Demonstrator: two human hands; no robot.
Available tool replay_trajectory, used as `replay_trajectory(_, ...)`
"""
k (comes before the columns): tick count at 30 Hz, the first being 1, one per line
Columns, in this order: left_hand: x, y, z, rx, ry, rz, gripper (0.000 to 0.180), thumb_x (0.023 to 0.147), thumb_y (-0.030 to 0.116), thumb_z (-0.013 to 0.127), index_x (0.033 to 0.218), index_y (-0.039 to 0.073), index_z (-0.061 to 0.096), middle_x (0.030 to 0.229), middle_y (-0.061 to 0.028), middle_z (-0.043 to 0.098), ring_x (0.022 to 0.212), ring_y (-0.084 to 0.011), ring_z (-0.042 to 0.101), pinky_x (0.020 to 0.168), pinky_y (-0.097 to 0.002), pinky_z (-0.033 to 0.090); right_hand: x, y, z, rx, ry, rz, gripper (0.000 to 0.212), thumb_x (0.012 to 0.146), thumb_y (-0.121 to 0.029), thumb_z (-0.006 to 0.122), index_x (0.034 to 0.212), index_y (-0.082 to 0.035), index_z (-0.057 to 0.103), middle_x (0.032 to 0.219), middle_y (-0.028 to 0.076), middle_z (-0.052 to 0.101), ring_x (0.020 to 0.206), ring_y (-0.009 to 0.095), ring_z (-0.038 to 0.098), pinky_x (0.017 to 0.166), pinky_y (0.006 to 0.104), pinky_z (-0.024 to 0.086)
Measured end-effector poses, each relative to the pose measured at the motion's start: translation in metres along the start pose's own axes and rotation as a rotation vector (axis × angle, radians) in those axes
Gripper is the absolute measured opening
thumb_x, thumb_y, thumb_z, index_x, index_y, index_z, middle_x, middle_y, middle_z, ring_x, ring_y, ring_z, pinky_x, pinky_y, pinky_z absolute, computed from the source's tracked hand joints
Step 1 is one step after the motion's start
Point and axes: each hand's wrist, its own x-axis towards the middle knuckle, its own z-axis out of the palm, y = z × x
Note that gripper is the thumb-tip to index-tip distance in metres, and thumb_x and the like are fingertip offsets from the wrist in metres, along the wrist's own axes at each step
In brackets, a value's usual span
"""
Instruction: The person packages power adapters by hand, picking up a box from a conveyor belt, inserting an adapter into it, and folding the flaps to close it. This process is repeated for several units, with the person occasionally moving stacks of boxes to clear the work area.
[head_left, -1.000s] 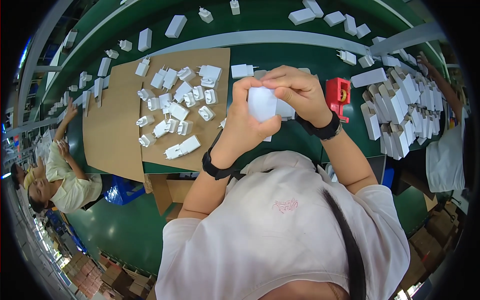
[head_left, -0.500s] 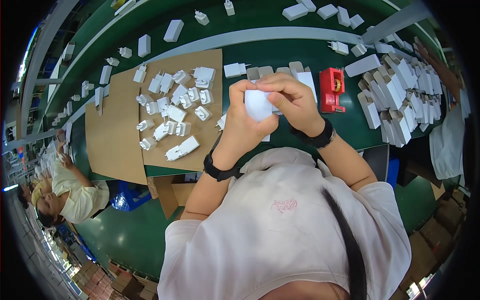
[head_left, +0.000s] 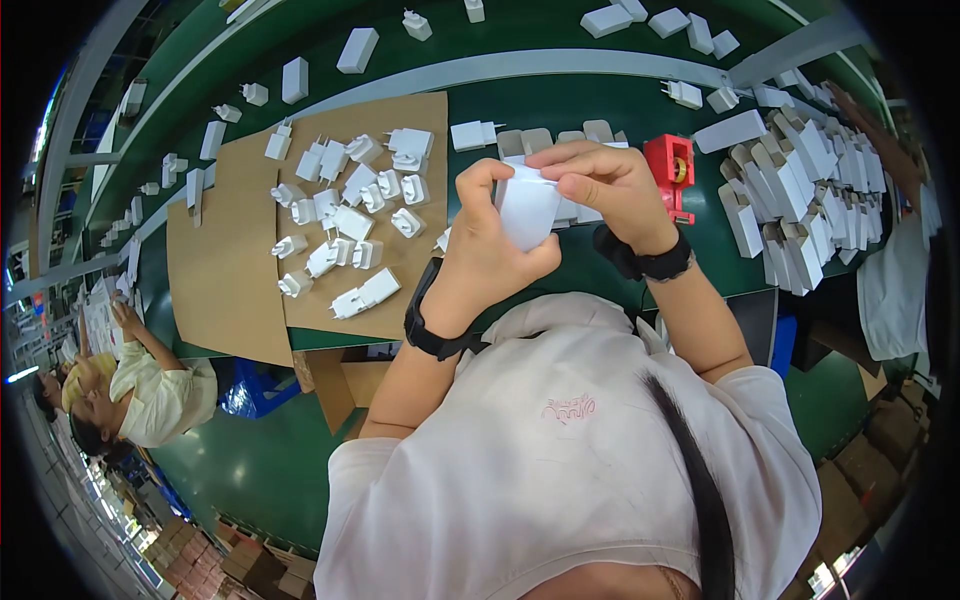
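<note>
A small white cardboard box is held up over the near edge of the green table. My left hand is closed round its left side, thumb at the lower right and index finger bent over the top. At the box's upper right corner, my right hand pinches the top edge with thumb and fingers; the flap there is partly hidden. Behind my hands stand several open white boxes. A white plug adapter lies just left of these.
Several white plug adapters lie on a brown cardboard sheet to the left. A red tape dispenser stands right of my hands, with piled white boxes beyond. Boxes and adapters sit on the green belt. A co-worker sits at left.
My right hand has shifted right and opened out a little, uncovering more of the box, which is tilted differently. Boxes and adapters on the belt have moved rightward.
</note>
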Motion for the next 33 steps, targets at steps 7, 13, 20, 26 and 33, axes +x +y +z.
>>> replay_trajectory(7,0.011,-0.006,-0.005,0.157,-0.008,0.232,0.066,0.059,0.008,0.068,0.110,0.009,0.025,0.097,-0.0196,0.047,0.077,-0.0380,0.056,0.064,-0.0409,0.048,0.013,-0.008,-0.006,0.037,-0.028,0.138,0.012,0.076,-0.004,0.065,0.087,-0.001,0.069,0.101,0.012,0.063,0.092,0.019,0.058,0.080,0.0284,0.046)
replay_trajectory(13,0.008,-0.016,-0.003,-0.047,-0.055,-0.067,0.065,0.061,0.008,0.066,0.111,0.009,0.023,0.097,-0.0123,0.041,0.082,-0.0188,0.049,0.067,-0.0320,0.045,0.005,-0.001,0.008,-0.118,-0.010,-0.007,0.014,0.077,-0.003,0.064,0.090,-0.002,0.068,0.103,0.012,0.063,0.090,0.019,0.058,0.078,0.0285,0.046)
replay_trajectory(20,0.011,-0.016,-0.007,-0.153,-0.132,-0.050,0.066,0.062,0.007,0.066,0.111,0.011,0.021,0.097,-0.0123,0.043,0.082,-0.0174,0.050,0.067,-0.0305,0.045,0.000,-0.003,0.003,-0.435,-0.071,-0.167,0.023,0.078,-0.007,0.066,0.100,-0.003,0.064,0.109,0.013,0.061,0.098,0.023,0.058,0.081,0.0299,0.047)
replay_trajectory(26,0.019,-0.022,-0.006,-0.112,-0.071,0.061,0.064,0.060,0.008,0.067,0.109,0.009,0.025,0.093,-0.0170,0.046,0.075,-0.0287,0.055,0.064,-0.0355,0.048,0.006,-0.003,-0.002,0.195,0.031,0.115,0.028,0.078,-0.007,0.067,0.104,0.001,0.062,0.109,0.013,0.060,0.100,0.020,0.057,0.082,0.0283,0.047)
replay_trajectory(33,0.015,-0.016,-0.002,0.172,-0.022,0.032,0.056,0.064,0.009,0.066,0.109,0.008,0.032,0.099,-0.0193,0.053,0.078,-0.0372,0.057,0.065,-0.0399,0.049,0.014,-0.003,-0.011,-0.264,-0.055,0.042,0.021,0.077,-0.003,0.064,0.097,0.000,0.066,0.106,0.013,0.062,0.096,0.019,0.059,0.081,0.0280,0.047)
